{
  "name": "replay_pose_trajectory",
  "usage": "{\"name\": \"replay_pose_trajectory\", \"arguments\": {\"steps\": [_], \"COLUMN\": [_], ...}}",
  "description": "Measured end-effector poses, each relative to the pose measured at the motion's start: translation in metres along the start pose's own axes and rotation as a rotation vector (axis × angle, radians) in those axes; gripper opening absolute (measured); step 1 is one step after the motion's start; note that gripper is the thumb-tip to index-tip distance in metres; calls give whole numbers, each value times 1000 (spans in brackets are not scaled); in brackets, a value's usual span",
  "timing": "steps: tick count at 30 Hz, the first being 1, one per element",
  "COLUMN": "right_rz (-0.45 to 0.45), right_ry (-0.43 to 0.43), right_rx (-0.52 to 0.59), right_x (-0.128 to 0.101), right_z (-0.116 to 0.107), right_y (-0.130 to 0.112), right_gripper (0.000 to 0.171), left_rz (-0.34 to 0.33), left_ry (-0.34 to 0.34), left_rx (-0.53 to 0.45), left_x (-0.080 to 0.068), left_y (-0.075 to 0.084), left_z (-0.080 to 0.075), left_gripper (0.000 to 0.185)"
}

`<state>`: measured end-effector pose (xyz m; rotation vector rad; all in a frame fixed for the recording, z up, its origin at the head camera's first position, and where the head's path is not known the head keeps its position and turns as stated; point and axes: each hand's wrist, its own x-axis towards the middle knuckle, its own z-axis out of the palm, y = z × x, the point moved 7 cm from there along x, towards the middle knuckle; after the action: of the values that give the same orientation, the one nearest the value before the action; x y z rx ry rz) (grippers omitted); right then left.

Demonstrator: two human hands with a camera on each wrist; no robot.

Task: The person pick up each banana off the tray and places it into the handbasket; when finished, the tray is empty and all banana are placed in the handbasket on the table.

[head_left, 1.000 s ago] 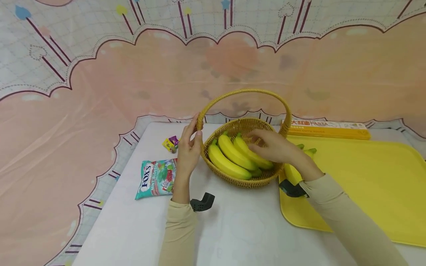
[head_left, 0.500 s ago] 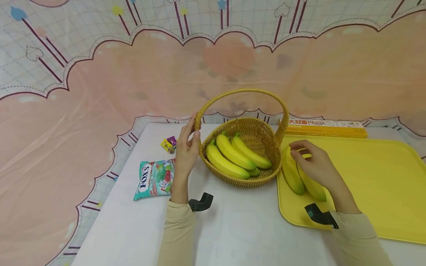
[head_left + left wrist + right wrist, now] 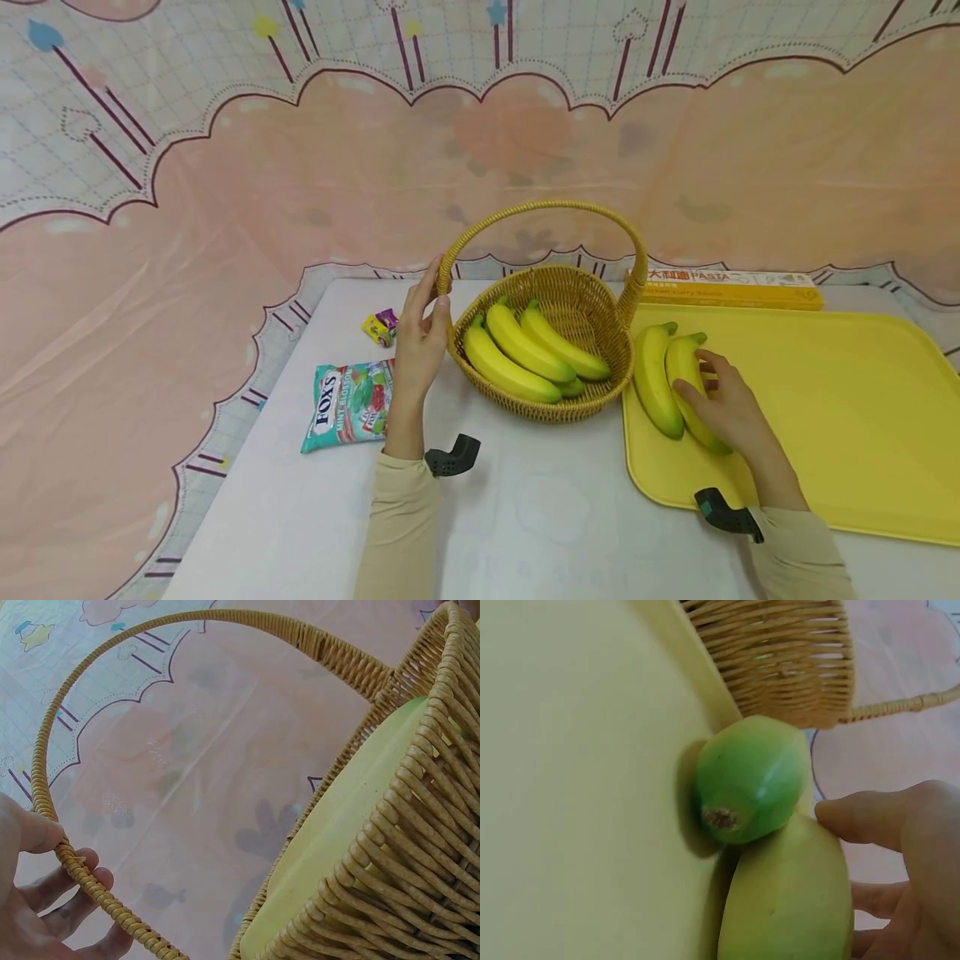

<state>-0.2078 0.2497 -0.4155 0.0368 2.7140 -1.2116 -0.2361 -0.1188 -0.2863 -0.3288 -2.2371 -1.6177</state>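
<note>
While the head view looks down on the white tabletop (image 3: 540,517), the left hand (image 3: 422,346) has its fingers and thumb curled round the lower left end of the basket (image 3: 592,312) handle, just above the rim, and three bananas (image 3: 525,354) lie side by side inside. The right hand (image 3: 723,404) lies over a pair of bananas (image 3: 660,379) on the yellow tray (image 3: 840,400), just beside the basket's right wall; its fingers wrap the nearer banana, so the grip reads as closed round the fruit rather than spread. A candy bag (image 3: 348,402) and a few small sweets (image 3: 381,325) lie left of the basket, and a long pasta box (image 3: 731,287) sits behind the tray. In the left wrist view the fingers (image 3: 64,889) pinch the woven handle (image 3: 187,619) low on its arc; holding there should keep the basket from tipping or sliding, and I judge a firm, steady hold better than a lift. In the right wrist view the green tips of the two bananas (image 3: 754,780) touch each other on the tray (image 3: 577,787), close under the basket wall (image 3: 787,660), with the thumb (image 3: 870,817) pressed on the nearer one. To handle the pair well, the grip should take both fruits together near the middle, since they seem joined only at the stem end and could twist apart, and any lift ought to clear the rim and the handle.
</note>
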Motion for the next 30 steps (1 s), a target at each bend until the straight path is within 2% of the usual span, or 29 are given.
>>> {"name": "replay_pose_trajectory", "arguments": {"steps": [4, 13, 19, 26, 30], "right_rz": [32, -4, -95, -242, -303], "right_ry": [-14, 16, 35, 80, 73], "right_rx": [15, 39, 34, -1, -12], "right_x": [-2, -16, -28, -38, -43], "right_z": [0, -10, -15, -19, -19], "right_y": [6, -3, -20, -45, -59], "right_gripper": [77, 73, 66, 59, 57], "left_rz": [-2, -4, -8, 0, -4], "left_ry": [-2, -9, -7, -3, 0], "left_rx": [-2, -9, -6, -6, -4], "left_x": [0, 0, 0, 0, 0], "left_y": [0, -1, 0, 0, 0], "left_z": [0, 0, -1, 0, -1], "left_gripper": [47, 47, 47, 47, 47]}}
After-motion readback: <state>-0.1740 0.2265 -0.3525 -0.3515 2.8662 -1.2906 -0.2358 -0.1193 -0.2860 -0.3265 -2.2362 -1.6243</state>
